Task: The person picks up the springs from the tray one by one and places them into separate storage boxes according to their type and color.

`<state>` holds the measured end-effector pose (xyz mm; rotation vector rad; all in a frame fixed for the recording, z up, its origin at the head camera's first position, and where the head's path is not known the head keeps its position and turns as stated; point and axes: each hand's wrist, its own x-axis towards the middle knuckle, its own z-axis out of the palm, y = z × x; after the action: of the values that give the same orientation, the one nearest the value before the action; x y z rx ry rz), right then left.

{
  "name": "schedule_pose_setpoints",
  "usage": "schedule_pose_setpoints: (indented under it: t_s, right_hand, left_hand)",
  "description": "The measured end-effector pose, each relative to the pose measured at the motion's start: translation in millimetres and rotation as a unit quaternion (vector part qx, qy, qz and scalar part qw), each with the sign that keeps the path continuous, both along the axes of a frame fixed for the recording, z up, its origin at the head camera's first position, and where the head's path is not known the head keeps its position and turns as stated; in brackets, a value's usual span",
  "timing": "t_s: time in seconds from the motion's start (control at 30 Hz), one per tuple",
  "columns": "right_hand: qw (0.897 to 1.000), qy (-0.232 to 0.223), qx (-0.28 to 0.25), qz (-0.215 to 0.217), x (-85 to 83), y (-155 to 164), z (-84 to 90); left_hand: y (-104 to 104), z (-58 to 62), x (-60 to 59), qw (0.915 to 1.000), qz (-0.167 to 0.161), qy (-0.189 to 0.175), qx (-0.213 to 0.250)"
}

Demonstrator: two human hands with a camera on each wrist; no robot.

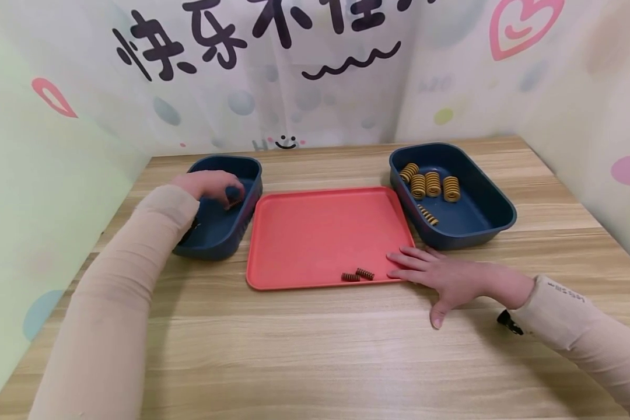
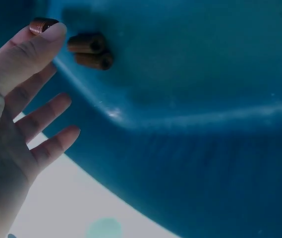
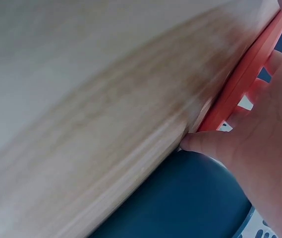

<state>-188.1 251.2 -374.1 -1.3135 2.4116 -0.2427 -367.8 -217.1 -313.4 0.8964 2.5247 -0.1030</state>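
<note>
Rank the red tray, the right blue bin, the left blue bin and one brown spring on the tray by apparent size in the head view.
1. red tray
2. right blue bin; left blue bin, partly covered by the left hand, looks similar, so unranked
3. brown spring

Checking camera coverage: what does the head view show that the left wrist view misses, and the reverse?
Head only: the red tray with two small brown springs, the right bin of yellow springs, and the right hand flat at the tray's corner. Left wrist only: two brown springs lying inside the bin, plus a third at a fingertip. Both: the left hand in the left blue bin.
</note>
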Motion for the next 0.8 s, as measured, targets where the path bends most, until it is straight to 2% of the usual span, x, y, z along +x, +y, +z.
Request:
schedule_pose_setpoints:
  t_s: [0.13,0.4,0.8]
  right_hand:
    - [1.0,0.002,-0.003,0.005,0.5,0,-0.1]
    - [1.0,0.004,0.001,0.004,0.7,-1,0.3]
    - [1.0,-0.006,0.002,0.0,0.5,0,0.8]
  left_hand:
    - [-4,-7.1,-0.3,0.9999,0.008,-0.005,-0.008]
    - [-16,-16.4,-1.9,0.9996,0.023,0.004,0.015]
    - [-23,-21.0,0.2,0.9976,0.046,-0.006,0.052]
